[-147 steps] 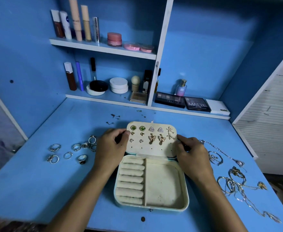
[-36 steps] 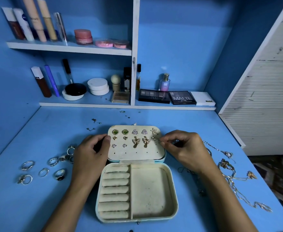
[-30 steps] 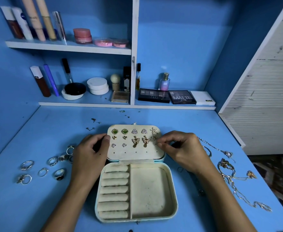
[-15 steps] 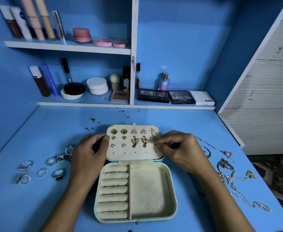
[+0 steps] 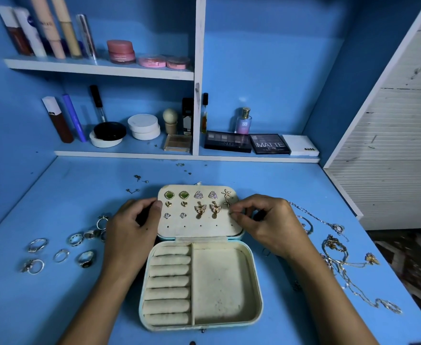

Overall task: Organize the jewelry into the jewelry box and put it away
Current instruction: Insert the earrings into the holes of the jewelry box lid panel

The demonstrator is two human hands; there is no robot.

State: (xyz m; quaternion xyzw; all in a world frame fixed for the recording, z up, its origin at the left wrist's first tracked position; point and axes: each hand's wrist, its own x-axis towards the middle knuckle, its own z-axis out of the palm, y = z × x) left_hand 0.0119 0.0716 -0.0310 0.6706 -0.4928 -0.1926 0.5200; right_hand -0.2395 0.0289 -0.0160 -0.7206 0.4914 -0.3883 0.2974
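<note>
I face a blue desk (image 5: 67, 307) set against blue walls (image 5: 266, 58); white-edged shelves (image 5: 100, 68) rise from its far edge, split by a white divider (image 5: 199, 70); white slatted panelling (image 5: 398, 175) stands beyond its right edge; dim, cool light.

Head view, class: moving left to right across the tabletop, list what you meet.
Loose rings → left hand → open jewelry box → right hand → tangled necklaces.
</note>
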